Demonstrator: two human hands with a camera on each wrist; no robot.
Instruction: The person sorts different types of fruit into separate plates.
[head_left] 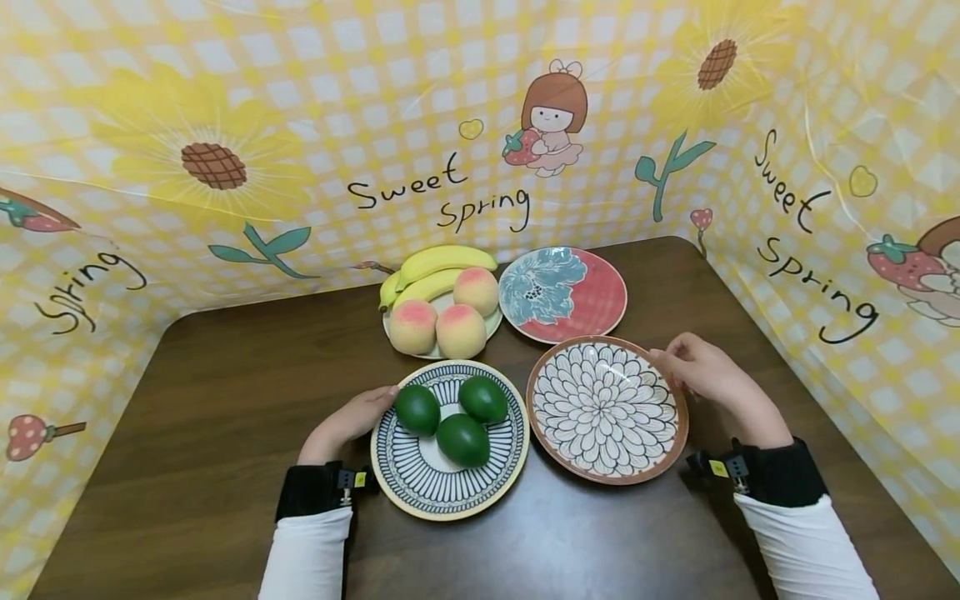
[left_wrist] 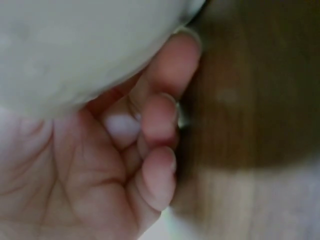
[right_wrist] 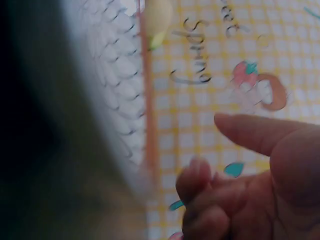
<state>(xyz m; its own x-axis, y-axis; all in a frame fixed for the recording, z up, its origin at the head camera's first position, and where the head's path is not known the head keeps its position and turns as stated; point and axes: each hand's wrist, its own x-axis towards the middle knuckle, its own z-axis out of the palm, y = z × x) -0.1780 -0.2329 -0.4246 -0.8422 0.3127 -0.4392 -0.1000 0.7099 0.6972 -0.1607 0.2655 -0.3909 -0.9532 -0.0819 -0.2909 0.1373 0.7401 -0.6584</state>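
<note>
My left hand grips the left side of a yellow-rimmed plate with blue line patterns. In the left wrist view its curled fingers lie at the plate's pale underside. Three dark green, egg-shaped fruits lie on this plate; their kind is unclear. At the upper right rim of a brown-rimmed plate with a white petal pattern is my right hand. The right wrist view shows a gap between that hand's thumb and fingers and the plate's edge.
Behind, a pale plate holds yellow bananas and three peaches. A red plate with a blue flower stands right of it. The brown table meets a yellow checked cloth at the back and sides.
</note>
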